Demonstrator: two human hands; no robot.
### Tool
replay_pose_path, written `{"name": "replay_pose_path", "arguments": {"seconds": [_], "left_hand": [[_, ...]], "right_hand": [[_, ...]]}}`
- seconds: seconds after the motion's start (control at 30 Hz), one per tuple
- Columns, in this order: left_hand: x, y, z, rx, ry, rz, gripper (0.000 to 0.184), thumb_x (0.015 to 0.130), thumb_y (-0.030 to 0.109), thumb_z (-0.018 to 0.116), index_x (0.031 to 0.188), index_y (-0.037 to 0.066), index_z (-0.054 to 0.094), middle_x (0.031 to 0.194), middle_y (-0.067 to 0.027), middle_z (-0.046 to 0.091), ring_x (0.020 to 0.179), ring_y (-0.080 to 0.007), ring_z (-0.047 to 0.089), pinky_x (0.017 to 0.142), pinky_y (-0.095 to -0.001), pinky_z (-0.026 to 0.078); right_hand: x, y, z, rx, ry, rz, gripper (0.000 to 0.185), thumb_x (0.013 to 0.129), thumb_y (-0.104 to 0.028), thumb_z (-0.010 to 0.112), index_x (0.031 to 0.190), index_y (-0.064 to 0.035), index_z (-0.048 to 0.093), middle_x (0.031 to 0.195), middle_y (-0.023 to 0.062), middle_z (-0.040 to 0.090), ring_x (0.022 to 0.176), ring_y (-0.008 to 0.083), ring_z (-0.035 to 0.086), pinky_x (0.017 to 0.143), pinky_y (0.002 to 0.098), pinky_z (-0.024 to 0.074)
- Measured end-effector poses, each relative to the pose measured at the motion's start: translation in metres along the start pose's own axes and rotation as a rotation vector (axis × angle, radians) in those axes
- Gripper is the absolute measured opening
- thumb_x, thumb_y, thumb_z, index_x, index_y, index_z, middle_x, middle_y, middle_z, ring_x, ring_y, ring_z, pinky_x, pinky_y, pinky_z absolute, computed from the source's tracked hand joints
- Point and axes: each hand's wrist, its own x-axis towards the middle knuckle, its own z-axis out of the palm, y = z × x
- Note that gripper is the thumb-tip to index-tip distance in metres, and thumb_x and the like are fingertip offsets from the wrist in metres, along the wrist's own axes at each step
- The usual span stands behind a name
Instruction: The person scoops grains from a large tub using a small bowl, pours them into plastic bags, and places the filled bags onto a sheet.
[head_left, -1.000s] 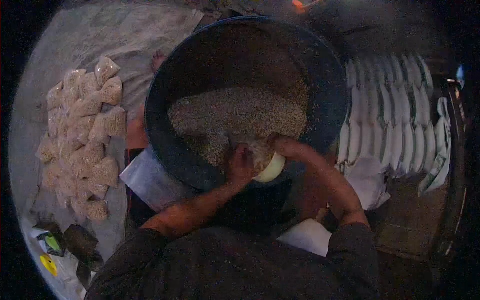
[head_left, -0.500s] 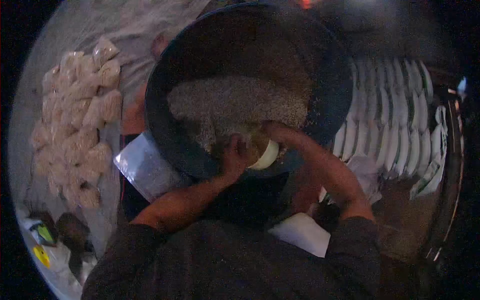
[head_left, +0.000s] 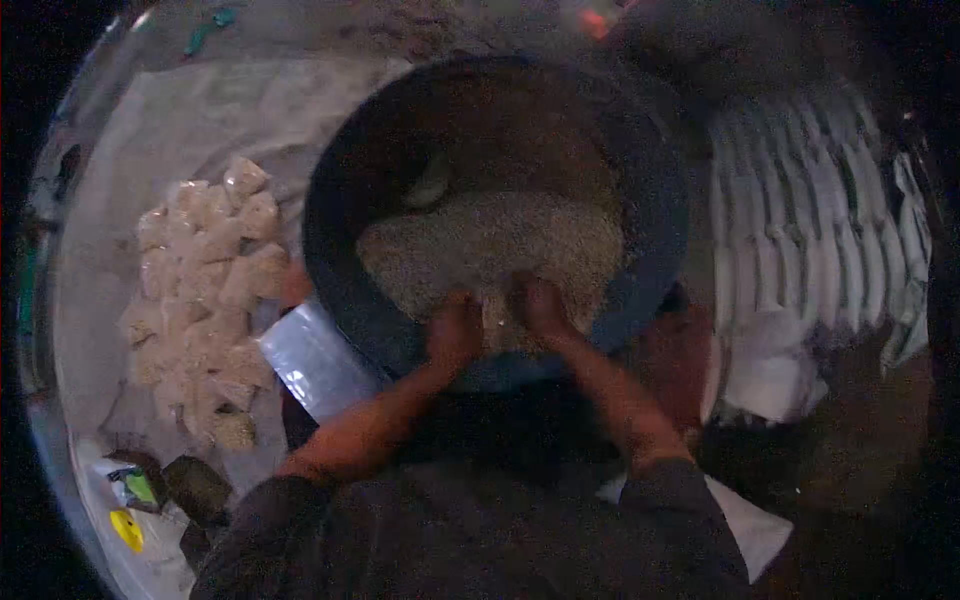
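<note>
A large dark tub (head_left: 655,240) stands before me with a heap of pale grain (head_left: 500,225) inside. Near its close wall, my left hand (head_left: 456,328) and my right hand (head_left: 541,308) face each other, fingers curled. Between them is what looks like a clear plastic bag of grain (head_left: 503,325), gripped from both sides; dimness and blur hide its edges. A pale bowl-shaped scoop (head_left: 429,184) rests at the far left of the heap, touched by neither hand.
Several filled clear bags (head_left: 205,310) lie on a pale sheet (head_left: 110,230) at left. Flat clear plastic bags (head_left: 318,360) lie by the tub's left side. Rows of white packets (head_left: 800,220) stand at right. A yellow roll (head_left: 127,530) sits lower left.
The scoop has left my right hand and now lies at the far left inside the tub. My right hand has come round to the bag's right side. The view has shifted.
</note>
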Motion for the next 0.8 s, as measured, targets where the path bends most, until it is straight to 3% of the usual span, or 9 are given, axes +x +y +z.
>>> {"name": "replay_pose_path", "arguments": {"seconds": [0.13, 0.23, 0.37, 0.43, 0.5, 0.57, 0.67, 0.73, 0.8], "left_hand": [[0.024, 0.047, -0.126, 0.076, -0.312, -0.049, 0.033, 0.097, 0.020, 0.054, 0.128, 0.007, 0.056, 0.114, -0.0233, 0.066, 0.105, -0.0420, 0.065, 0.090, -0.0480, 0.052], [0.042, 0.093, -0.178, 0.116, -0.162, -0.052, 0.038, 0.093, 0.017, 0.061, 0.130, 0.007, 0.057, 0.118, -0.0212, 0.067, 0.111, -0.0371, 0.065, 0.096, -0.0451, 0.051], [0.082, 0.136, -0.127, -0.031, 0.353, 0.580, 0.032, 0.084, 0.007, 0.071, 0.115, 0.005, 0.065, 0.113, -0.0178, 0.070, 0.108, -0.0311, 0.068, 0.096, -0.0446, 0.052], [0.088, 0.157, -0.115, -0.130, 0.362, 0.607, 0.030, 0.080, 0.002, 0.074, 0.109, 0.005, 0.068, 0.109, -0.0163, 0.071, 0.105, -0.0286, 0.069, 0.092, -0.0437, 0.054], [0.089, 0.179, -0.121, -0.194, 0.240, 0.576, 0.026, 0.081, 0.000, 0.072, 0.106, 0.004, 0.068, 0.105, -0.0151, 0.072, 0.102, -0.0270, 0.070, 0.090, -0.0414, 0.054], [0.077, 0.184, -0.124, -0.152, 0.170, 0.484, 0.026, 0.081, -0.001, 0.070, 0.107, 0.004, 0.068, 0.102, -0.0141, 0.072, 0.100, -0.0254, 0.070, 0.088, -0.0393, 0.054], [0.072, 0.166, -0.138, -0.055, 0.220, 0.328, 0.029, 0.082, -0.001, 0.069, 0.111, 0.004, 0.067, 0.099, -0.0133, 0.072, 0.099, -0.0239, 0.070, 0.088, -0.0369, 0.054], [0.058, 0.135, -0.145, -0.135, 0.334, 0.243, 0.032, 0.082, -0.001, 0.070, 0.113, 0.004, 0.066, 0.099, -0.0130, 0.072, 0.101, -0.0239, 0.069, 0.091, -0.0360, 0.052], [0.038, 0.128, -0.148, -0.583, 0.528, 0.334, 0.035, 0.083, 0.003, 0.070, 0.118, 0.005, 0.065, 0.106, -0.0132, 0.071, 0.106, -0.0243, 0.068, 0.096, -0.0363, 0.049]], "right_hand": [[-0.020, -0.028, -0.039, 0.594, 0.141, -0.116, 0.033, 0.098, -0.020, 0.059, 0.126, -0.0027, 0.063, 0.097, 0.0149, 0.070, 0.083, 0.0249, 0.069, 0.076, 0.0420, 0.0566], [-0.055, -0.064, -0.113, 0.897, 0.287, -0.198, 0.033, 0.101, -0.020, 0.057, 0.129, -0.0024, 0.060, 0.096, 0.0121, 0.069, 0.081, 0.0194, 0.068, 0.072, 0.0356, 0.0578], [-0.049, -0.056, -0.122, 1.385, 0.480, -0.564, 0.041, 0.103, -0.024, 0.055, 0.139, -0.0040, 0.050, 0.111, 0.0122, 0.065, 0.090, 0.0187, 0.067, 0.074, 0.0354, 0.0592], [-0.016, -0.057, -0.094, 1.607, 0.792, -0.582, 0.051, 0.102, -0.036, 0.055, 0.142, -0.0055, 0.045, 0.121, 0.0123, 0.061, 0.100, 0.0208, 0.064, 0.080, 0.0394, 0.0585], [0.003, -0.057, -0.067, 1.975, 0.637, -0.475, 0.060, 0.101, -0.046, 0.054, 0.144, -0.0068, 0.042, 0.129, 0.0126, 0.057, 0.109, 0.0233, 0.061, 0.088, 0.0434, 0.0562], [-0.002, -0.058, -0.046, 2.408, -0.073, -0.230, 0.066, 0.099, -0.055, 0.051, 0.144, -0.0077, 0.041, 0.134, 0.0129, 0.053, 0.119, 0.0263, 0.057, 0.097, 0.0476, 0.0526], [-0.017, -0.074, -0.040, 2.320, -0.192, -0.025, 0.070, 0.097, -0.060, 0.050, 0.143, -0.0075, 0.042, 0.134, 0.0128, 0.053, 0.124, 0.0301, 0.054, 0.104, 0.0492, 0.0469], [-0.019, -0.087, -0.011, 2.284, -0.291, -0.100, 0.069, 0.098, -0.059, 0.049, 0.143, -0.0068, 0.041, 0.135, 0.0133, 0.053, 0.125, 0.0303, 0.053, 0.105, 0.0488, 0.0467], [-0.015, -0.108, -0.004, 2.246, -0.430, -0.163, 0.069, 0.098, -0.059, 0.047, 0.143, -0.0061, 0.041, 0.136, 0.0136, 0.052, 0.126, 0.0303, 0.053, 0.105, 0.0483, 0.0467]]}}
